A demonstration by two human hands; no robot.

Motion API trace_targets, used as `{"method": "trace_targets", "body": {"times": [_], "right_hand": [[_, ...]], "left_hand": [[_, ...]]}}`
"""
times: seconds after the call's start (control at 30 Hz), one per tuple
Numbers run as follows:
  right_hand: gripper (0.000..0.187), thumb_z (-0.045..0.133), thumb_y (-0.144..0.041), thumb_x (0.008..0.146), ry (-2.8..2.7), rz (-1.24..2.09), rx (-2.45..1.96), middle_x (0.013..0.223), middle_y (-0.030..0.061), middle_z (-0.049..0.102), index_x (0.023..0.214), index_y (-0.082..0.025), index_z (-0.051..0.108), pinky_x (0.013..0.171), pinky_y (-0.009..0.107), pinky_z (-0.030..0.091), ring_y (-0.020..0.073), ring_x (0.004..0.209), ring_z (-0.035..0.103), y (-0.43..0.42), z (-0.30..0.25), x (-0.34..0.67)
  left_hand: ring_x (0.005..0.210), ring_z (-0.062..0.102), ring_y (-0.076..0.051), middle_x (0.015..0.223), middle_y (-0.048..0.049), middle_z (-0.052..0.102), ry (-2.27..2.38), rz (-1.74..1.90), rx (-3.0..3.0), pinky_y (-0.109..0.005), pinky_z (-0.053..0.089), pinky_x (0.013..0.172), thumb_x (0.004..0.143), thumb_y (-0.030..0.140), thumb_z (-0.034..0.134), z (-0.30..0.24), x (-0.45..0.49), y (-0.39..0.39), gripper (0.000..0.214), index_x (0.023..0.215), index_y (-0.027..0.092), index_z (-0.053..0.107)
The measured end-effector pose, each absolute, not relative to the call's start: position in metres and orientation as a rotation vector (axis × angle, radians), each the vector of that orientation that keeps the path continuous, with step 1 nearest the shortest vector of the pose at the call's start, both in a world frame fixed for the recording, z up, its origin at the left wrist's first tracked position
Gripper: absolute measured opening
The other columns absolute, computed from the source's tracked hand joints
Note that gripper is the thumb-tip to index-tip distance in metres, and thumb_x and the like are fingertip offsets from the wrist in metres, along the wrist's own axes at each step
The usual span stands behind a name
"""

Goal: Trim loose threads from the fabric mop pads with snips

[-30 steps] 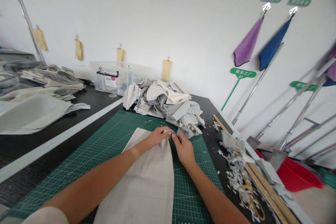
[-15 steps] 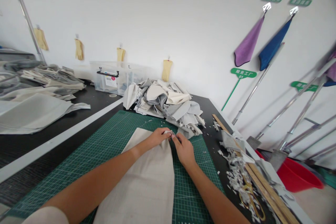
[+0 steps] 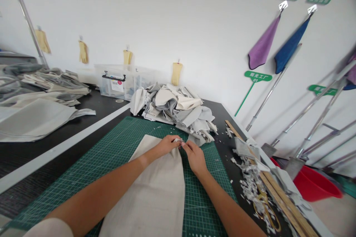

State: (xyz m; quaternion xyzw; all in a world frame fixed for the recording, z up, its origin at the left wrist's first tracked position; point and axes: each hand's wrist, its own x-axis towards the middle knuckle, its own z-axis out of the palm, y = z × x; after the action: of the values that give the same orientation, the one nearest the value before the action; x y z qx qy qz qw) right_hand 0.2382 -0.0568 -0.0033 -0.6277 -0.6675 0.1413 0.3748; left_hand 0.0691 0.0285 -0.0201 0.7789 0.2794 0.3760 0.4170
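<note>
A long off-white piece of fabric (image 3: 155,192) lies on the green cutting mat (image 3: 105,155), running from the near edge toward the heap beyond. My left hand (image 3: 168,145) pinches its far right corner, which is bunched up a little off the mat. Right beside it, my right hand (image 3: 193,155) has thumb and fingers pressed together on the same corner. The two sets of fingertips almost meet there. What exactly sits between the fingertips is too small to make out.
Behind the mat rises a heap of grey and cream fabric pieces (image 3: 172,103). Stacked fabric (image 3: 52,81) covers the left side. A clear plastic box (image 3: 116,83) stands at the wall. To the right lie white scraps (image 3: 250,187), gold-handled scissors (image 3: 267,211) and wooden strips (image 3: 280,196).
My right fingers have shifted very slightly at the fabric corner. Otherwise both hands and the fabric stay in place.
</note>
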Motion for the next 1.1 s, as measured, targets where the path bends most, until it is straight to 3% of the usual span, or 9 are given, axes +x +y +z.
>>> {"method": "trace_targets", "body": {"times": [0.3,0.6,1.1], "right_hand": [[0.041,0.042,-0.056,0.098,-1.732,0.325,-1.632,0.069,-0.0031,0.06,0.08,-0.025,0.061,0.059,0.024,0.029,0.0166,0.067,0.054,-0.0553,-0.0095,0.2393],[0.047,0.031,-0.053,0.103,-1.702,0.355,-1.561,0.071,-0.0019,0.062,0.077,-0.024,0.058,0.063,0.025,0.032,0.017,0.068,0.056,-0.0547,-0.0078,0.2384],[0.045,0.032,-0.059,0.102,-1.788,0.247,-1.707,0.074,-0.0007,0.065,0.09,-0.027,0.062,0.06,0.026,0.028,0.0178,0.068,0.06,-0.0544,-0.0105,0.2384]], "left_hand": [[0.075,0.062,-0.016,0.077,-0.001,0.071,0.72,0.949,1.98,-0.023,0.046,0.074,0.085,0.027,0.056,-0.0237,0.0692,0.0298,0.021,0.081,0.015,0.073],[0.079,0.065,-0.018,0.079,-0.0025,0.073,0.69,0.929,1.944,-0.025,0.048,0.079,0.088,0.043,0.058,-0.0179,0.0694,0.0256,0.032,0.079,0.016,0.073],[0.073,0.061,-0.017,0.073,-0.0011,0.069,0.726,0.958,1.952,-0.024,0.046,0.075,0.088,0.038,0.057,-0.0209,0.0678,0.0292,0.03,0.074,0.014,0.07]]}}
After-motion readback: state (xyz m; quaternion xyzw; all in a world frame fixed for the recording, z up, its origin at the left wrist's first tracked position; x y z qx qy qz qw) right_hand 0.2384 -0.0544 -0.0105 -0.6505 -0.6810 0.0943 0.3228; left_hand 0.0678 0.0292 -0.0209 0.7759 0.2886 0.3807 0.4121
